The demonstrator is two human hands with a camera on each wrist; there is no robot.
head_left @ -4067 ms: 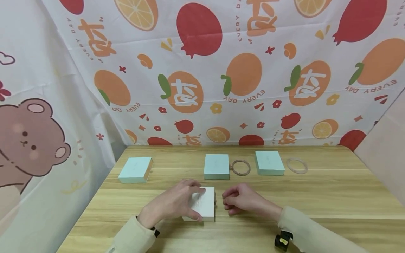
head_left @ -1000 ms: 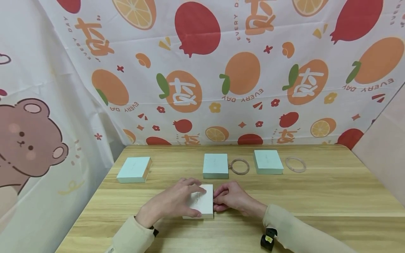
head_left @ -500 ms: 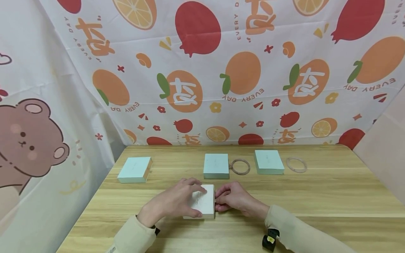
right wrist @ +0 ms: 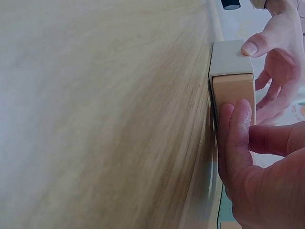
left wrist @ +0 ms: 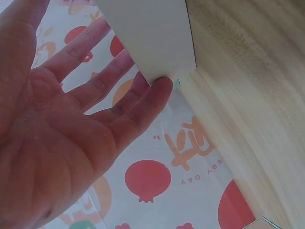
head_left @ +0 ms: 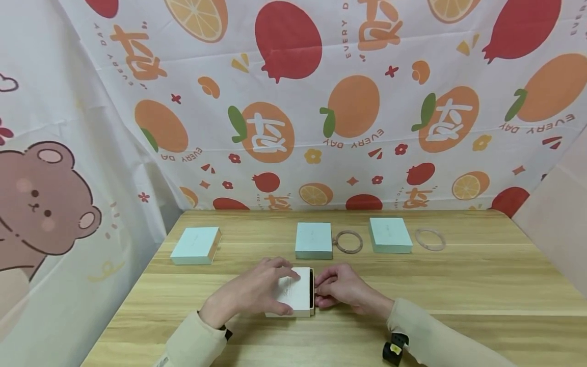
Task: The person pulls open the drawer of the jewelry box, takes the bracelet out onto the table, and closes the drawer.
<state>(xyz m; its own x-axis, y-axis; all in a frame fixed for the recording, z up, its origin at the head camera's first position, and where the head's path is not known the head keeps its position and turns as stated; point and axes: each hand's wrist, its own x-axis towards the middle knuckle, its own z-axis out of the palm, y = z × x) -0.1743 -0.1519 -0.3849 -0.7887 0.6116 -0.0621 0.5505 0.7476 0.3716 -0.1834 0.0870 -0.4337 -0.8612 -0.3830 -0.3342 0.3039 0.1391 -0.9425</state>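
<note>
A white drawer-style box [head_left: 298, 293] lies on the table with its inner tray [head_left: 312, 290] slid slightly out to the right, showing a dark strip of the interior. My left hand [head_left: 254, 290] holds the box's outer sleeve from the left, thumb at the near side and fingers over the top toward the far side. My right hand [head_left: 341, 289] is at the box's right end, thumb and fingers pinching the small pull tab of the tray; the fingers cover most of the tab. The right wrist view shows fingertips [right wrist: 242, 109] against the tan end face of the tray.
Three pale blue boxes stand along the back: a left one [head_left: 196, 245], a middle one [head_left: 314, 240] and a right one [head_left: 391, 235]. A brownish bangle [head_left: 338, 250] lies by the middle box, a paler bangle [head_left: 431, 248] beside the right one. A fruit-print curtain [head_left: 289, 173] hangs behind the table.
My right hand has come left to the box's end since the oldest frame, then drawn back slightly right, sliding the tray partly out. My left hand stays on the sleeve.
</note>
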